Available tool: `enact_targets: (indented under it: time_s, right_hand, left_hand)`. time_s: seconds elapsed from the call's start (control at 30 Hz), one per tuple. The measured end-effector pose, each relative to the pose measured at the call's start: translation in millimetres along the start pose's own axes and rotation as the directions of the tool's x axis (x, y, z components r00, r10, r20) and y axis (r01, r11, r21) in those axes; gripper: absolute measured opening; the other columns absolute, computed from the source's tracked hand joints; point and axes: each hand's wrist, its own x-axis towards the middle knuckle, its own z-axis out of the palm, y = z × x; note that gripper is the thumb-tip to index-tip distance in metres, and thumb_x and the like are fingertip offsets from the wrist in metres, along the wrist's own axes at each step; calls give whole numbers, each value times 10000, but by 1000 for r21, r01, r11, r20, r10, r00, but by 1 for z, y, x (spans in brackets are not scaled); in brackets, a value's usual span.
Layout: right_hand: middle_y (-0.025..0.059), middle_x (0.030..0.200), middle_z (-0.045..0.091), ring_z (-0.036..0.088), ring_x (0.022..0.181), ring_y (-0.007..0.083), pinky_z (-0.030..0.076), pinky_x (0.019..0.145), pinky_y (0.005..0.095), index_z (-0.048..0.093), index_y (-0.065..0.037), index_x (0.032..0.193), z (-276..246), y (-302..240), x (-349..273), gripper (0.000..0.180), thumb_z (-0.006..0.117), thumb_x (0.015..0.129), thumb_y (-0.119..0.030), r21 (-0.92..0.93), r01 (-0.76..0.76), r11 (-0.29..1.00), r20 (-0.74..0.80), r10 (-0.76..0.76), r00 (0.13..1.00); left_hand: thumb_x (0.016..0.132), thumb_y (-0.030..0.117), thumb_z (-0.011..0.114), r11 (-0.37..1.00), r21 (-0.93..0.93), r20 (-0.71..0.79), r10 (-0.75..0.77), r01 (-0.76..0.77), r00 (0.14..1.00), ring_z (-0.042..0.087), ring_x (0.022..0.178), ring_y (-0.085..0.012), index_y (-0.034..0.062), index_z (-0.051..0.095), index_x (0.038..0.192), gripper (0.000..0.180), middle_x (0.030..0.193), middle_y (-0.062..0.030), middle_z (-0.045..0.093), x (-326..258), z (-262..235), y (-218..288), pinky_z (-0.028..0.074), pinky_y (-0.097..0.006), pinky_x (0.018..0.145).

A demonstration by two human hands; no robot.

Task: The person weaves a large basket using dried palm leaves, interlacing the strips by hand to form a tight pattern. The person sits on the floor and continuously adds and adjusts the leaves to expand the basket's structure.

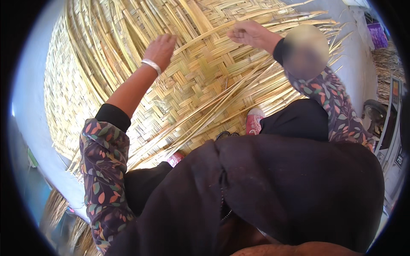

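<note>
Through my head view, the woven mat [209,68] lies beneath both hands; I judge its middle plaited, with the loose strips [124,42] on its far side and the ends jutting past its right edge left to weave. Over the mat, the left hand [162,53] and right hand [252,35] meet one long strip [205,37], fingers bent together; I can't tell whether they clamp it. Right of the mat, a purple packet [376,36] shows me no legible writing.

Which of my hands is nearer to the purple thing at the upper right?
Your right hand: it is over the woven mat, left of the purple thing. Your left hand is considerably farther left.
</note>
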Motion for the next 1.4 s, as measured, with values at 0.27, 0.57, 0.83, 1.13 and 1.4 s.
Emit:
enact_targets:
  time_s: [0.27,0.57,0.83,1.13,1.4]
  right_hand:
    - [110,1015,619,641,858,175,539,794,296,576,-14,1020,4,-4,28,166,477,894,-56,189,74,979,154,-103,983]
    - [81,1036,623,596,920,121,505,787,261,566,-10,1142,27,-10,76,299,533,856,-93,-749,299,592,115,-328,938]
    - [97,915,641,636,739,181,529,621,330,578,-3,1113,51,4,133,348,654,818,-172,-346,205,916,115,-175,978]
    - [79,847,640,613,664,190,511,592,342,588,-6,1091,48,-6,109,278,593,832,-110,-75,148,986,270,-123,955]
    - [73,875,651,595,703,155,488,664,316,624,2,1070,51,6,124,260,609,834,-106,-168,424,890,227,-384,895]
  left_hand:
    - [803,205,586,856,-340,345,-272,390,898,601,923,-350,57,640,1003,255,946,-171,646,52,-2,45,469,-408,847]
    - [786,258,642,452,-590,42,-810,669,585,613,520,-196,-6,642,763,266,625,-117,632,38,38,24,491,-311,523]
    - [645,220,694,313,-453,253,-852,835,457,655,716,-250,-80,653,851,367,756,-186,661,55,45,2,509,-330,674]
    - [638,221,681,278,-564,103,-910,778,400,641,681,-285,6,657,803,272,726,-160,658,48,17,30,505,-370,666]
    - [645,255,680,320,-467,88,-911,824,403,647,695,-323,-20,645,814,324,733,-194,654,50,7,38,511,-388,681]
